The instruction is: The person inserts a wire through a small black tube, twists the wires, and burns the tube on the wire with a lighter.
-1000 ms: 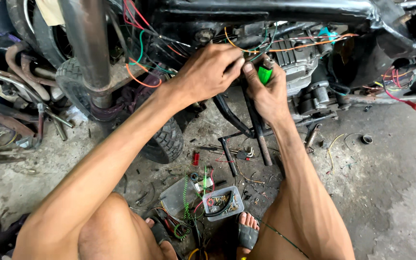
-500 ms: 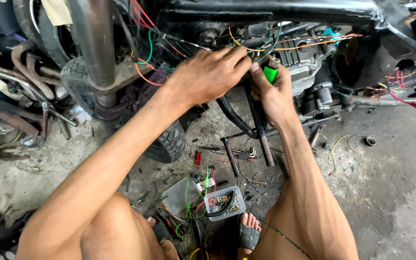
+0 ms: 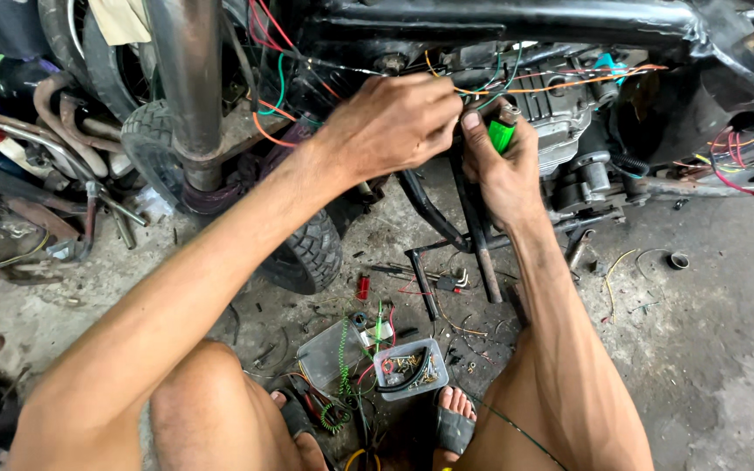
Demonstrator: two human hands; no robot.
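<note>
Green lighter [image 3: 501,135] gripped in right hand [image 3: 503,170]; left hand [image 3: 390,126] beside it pinches orange wire [image 3: 473,90].

This is a motorcycle repair workshop: a stripped bike frame [image 3: 499,17] with bare engine [image 3: 560,113] and loose wires [image 3: 560,83] stands on a stained concrete floor [image 3: 709,331], beside a tyre [image 3: 307,249], old exhaust pipes [image 3: 54,113] and a tub of small parts [image 3: 410,368].

Most of the small green plastic lighter [image 3: 501,135] is buried in the right hand [image 3: 503,170], and the black motorcycle frame tube [image 3: 517,17] runs off at 12 o'clock.
</note>
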